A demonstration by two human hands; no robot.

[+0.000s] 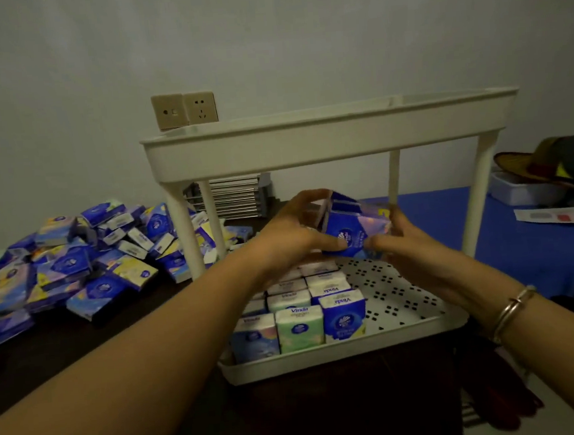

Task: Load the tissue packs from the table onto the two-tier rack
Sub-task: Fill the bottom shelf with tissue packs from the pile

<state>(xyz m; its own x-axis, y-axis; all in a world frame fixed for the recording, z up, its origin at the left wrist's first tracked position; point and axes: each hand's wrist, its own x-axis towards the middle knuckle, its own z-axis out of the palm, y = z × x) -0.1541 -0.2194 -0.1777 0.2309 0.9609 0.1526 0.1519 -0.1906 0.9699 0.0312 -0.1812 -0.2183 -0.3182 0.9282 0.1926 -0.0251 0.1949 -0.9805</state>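
A white two-tier rack (pixel 324 142) stands on the dark table in front of me. Several tissue packs (pixel 299 322) stand upright in rows on the left half of its lower tier (pixel 405 297). Both hands reach in under the top tier. My left hand (pixel 290 237) and my right hand (pixel 404 242) grip a small stack of blue tissue packs (pixel 351 229) between them, tilted, above the standing rows. A big loose pile of tissue packs (pixel 76 264) lies on the table to the left of the rack.
The rack's top tier shows nothing above its rim. A wall socket (pixel 184 110) is behind the rack, and a metal rack (pixel 232 197) stands behind its legs. To the right are a blue cloth (pixel 522 257), a white box (pixel 523 188), a hat (pixel 542 163) and paper (pixel 557 216).
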